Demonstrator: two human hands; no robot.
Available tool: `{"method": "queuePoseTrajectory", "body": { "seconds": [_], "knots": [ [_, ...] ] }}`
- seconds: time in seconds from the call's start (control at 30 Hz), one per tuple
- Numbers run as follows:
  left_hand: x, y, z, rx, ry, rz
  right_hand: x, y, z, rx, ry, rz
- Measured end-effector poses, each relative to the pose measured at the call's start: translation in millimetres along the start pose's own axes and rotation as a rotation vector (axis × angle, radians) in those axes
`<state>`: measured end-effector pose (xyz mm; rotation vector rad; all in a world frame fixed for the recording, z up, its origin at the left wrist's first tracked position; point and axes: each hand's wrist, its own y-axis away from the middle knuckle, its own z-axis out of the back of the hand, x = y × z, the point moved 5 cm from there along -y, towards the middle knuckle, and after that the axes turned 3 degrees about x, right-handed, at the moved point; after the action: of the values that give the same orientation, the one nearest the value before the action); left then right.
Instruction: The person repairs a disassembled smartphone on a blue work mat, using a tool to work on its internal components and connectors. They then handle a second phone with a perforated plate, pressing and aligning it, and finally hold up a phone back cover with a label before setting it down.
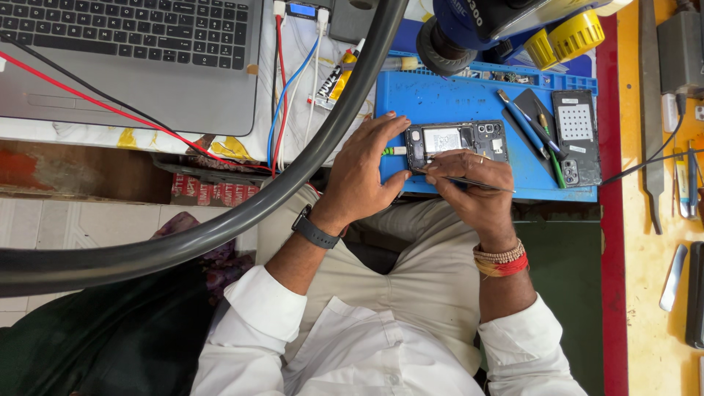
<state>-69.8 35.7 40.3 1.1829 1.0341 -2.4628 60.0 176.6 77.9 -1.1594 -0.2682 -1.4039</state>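
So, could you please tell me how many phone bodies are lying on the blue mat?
2: an opened phone between the left hand and right hand, and a back cover by the blue mat's right edge. Others may be hidden.

Seen from above, a seated person in a white shirt works at a blue mat (pixel 455 99) holding an opened phone (pixel 456 141). The left hand (pixel 363 172), with a dark watch at its wrist, steadies the phone's left end, while the right hand (pixel 473 187) pinches thin tweezers (pixel 469 182) at the phone's near edge. A laptop (pixel 132 59) sits at upper left, a back cover (pixel 576 136) lies right of the phone, and a thick black hose (pixel 242 209) crosses the foreground.
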Motion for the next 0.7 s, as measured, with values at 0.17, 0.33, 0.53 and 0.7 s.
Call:
{"method": "queuePoseTrajectory", "body": {
  "seconds": [0.17,0.33,0.53,0.7],
  "knots": [
    [0.4,-0.6,-0.4,0.003,-0.015,-0.011,0.3,-0.3,-0.3,-0.005,0.019,-0.043],
    [-0.3,-0.7,-0.5,0.008,-0.009,-0.003,2.5,-1.4,-0.6,-0.011,-0.003,-0.008],
    [0.3,-0.3,0.8,0.003,0.027,0.013,2.8,-2.1,-1.5,0.005,0.048,-0.023],
    [-2.0,-0.6,1.0,-0.009,-0.013,-0.015,3.9,-2.5,-0.8,-0.006,0.028,-0.032]
  ]
}}
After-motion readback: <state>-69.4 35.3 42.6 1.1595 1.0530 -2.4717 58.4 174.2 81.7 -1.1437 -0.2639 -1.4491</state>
